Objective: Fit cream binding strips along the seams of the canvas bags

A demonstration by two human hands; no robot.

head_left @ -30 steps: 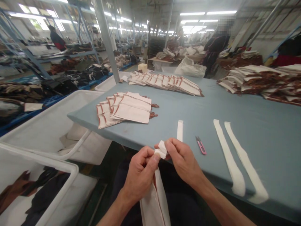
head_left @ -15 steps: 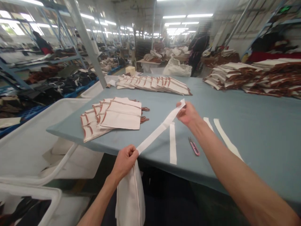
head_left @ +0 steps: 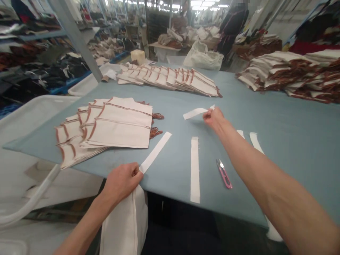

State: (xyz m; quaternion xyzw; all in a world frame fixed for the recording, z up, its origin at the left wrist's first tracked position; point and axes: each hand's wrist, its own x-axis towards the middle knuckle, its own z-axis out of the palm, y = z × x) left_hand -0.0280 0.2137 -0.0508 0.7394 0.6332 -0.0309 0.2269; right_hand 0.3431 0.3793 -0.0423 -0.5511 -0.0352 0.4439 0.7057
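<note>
My left hand [head_left: 120, 182] is closed at the table's near edge, pinching the near end of a white fabric strip [head_left: 156, 151] that lies flat on the blue-grey table [head_left: 292, 127]. A cream fabric piece [head_left: 124, 226] hangs below that hand, off the table edge. My right hand [head_left: 214, 118] reaches out over the middle of the table and pinches a short white strip [head_left: 195, 113] held just above the surface. Another white strip [head_left: 194, 169] lies between my arms, with pink thread snips [head_left: 224, 174] beside it.
A fanned stack of cream pieces with brown trim [head_left: 106, 127] lies at the left; a longer row [head_left: 170, 78] sits farther back. Tall piles [head_left: 292, 72] fill the right rear. White bins [head_left: 32, 117] stand left of the table. A person in dark clothes [head_left: 233, 24] stands at the back.
The taut strip between my hands has separated: one length now lies flat on the table under my left hand, and my right hand keeps a short piece. The camera view has tilted down.
</note>
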